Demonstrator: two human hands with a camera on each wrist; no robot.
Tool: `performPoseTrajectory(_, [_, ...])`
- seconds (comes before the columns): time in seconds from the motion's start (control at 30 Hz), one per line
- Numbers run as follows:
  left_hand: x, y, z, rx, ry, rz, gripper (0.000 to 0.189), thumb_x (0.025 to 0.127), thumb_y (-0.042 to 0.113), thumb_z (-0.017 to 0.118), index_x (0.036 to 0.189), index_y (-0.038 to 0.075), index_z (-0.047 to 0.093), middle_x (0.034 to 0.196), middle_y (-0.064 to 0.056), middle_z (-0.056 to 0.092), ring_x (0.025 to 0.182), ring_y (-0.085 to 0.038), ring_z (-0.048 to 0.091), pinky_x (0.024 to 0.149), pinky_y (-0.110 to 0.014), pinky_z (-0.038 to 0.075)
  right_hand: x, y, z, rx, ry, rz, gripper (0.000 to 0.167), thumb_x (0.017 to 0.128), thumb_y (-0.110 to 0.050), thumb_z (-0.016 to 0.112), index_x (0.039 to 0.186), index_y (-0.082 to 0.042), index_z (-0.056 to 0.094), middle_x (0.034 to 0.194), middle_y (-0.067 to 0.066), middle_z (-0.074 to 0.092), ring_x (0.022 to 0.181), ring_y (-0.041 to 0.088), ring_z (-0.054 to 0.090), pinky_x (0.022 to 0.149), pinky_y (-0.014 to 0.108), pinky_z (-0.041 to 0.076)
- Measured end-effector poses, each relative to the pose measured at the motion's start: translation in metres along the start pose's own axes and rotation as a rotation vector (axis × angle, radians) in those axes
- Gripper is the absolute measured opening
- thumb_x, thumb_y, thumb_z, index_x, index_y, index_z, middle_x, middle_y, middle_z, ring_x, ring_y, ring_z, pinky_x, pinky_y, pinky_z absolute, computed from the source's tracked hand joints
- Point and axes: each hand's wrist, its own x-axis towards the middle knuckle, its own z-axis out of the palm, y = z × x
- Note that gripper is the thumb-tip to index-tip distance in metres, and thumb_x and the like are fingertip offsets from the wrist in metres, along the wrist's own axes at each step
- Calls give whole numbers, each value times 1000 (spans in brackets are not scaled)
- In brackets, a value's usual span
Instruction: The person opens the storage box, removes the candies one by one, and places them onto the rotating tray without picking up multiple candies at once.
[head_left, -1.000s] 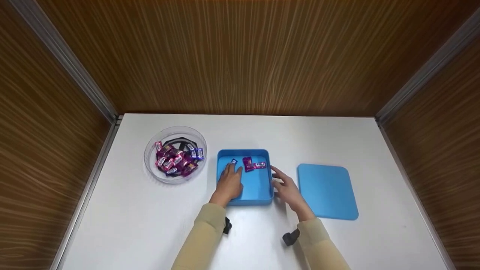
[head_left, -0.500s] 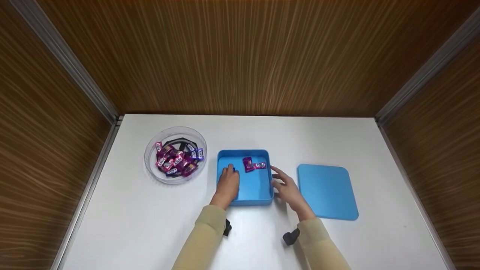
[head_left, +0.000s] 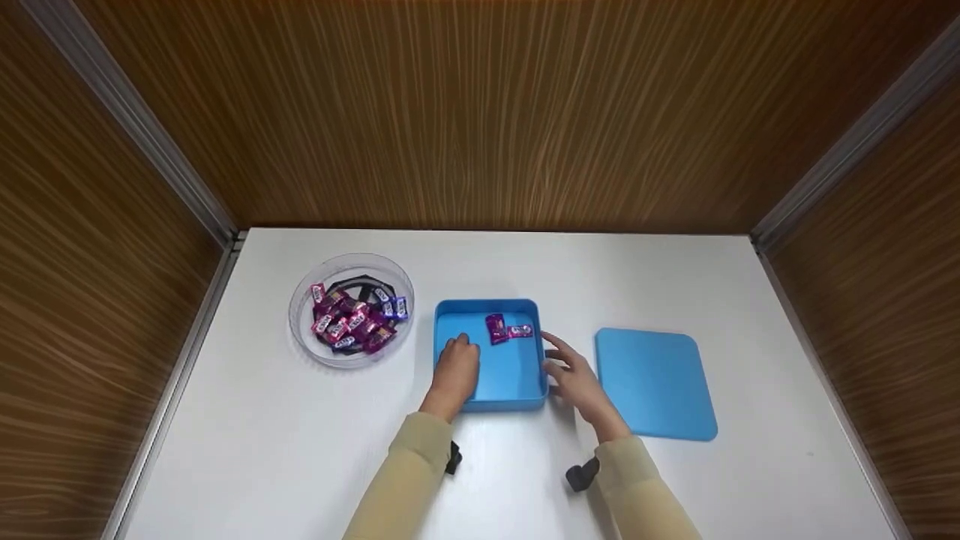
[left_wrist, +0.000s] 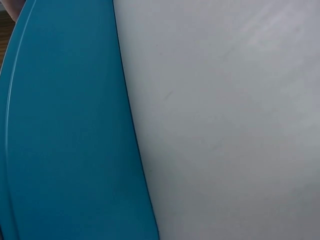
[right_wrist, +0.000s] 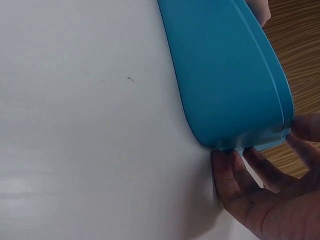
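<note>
My left hand (head_left: 456,373) is inside the open blue box (head_left: 510,382), at its left side, with fingers curled down toward the floor of the box. The small blue-wrapped candy is hidden in or under those fingers. To the right of it in the box lie a dark purple candy (head_left: 496,328) and a pink candy (head_left: 520,331). My right hand (head_left: 579,382) rests its spread, slightly bent fingertips against the outside of the box's right wall. In the right wrist view, the fingertips (right_wrist: 235,155) touch that wall from below the rim to near the table.
A round clear dish (head_left: 300,337) with several pink, purple and blue candies (head_left: 356,321) stands to the left of the box. The flat blue lid (head_left: 656,382) lies right of my right hand. Wood-grain panels (head_left: 480,112) enclose the white table (head_left: 262,450).
My left hand has drawn back slightly toward me with its fingers curling in. The blue candy, seen at its fingertips before, is now out of sight. My right hand has stayed still.
</note>
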Motion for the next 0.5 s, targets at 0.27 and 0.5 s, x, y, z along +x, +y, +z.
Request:
performPoseTrajectory(0.27, [-2,2,-3,5,50,5,14,82,-10,62,80,-1,73,78,-14,61,71,-31,63,64,-43,54,-12,-20,0,44,-33,-9,55,99,-3,49,152,-8,34,141,32,40,125,50,45,92,59,46])
performPoseTrajectory(0.5, [-5,5,-14,-4,113,-11,14,81,-5,66,80,5,75,75,-9,63,67,-28,65,59,-41,54,-13,-22,1,6,-15,-7,54,99,-4,48,152,-10,36,140,31,43,125,49,46,91,59,46])
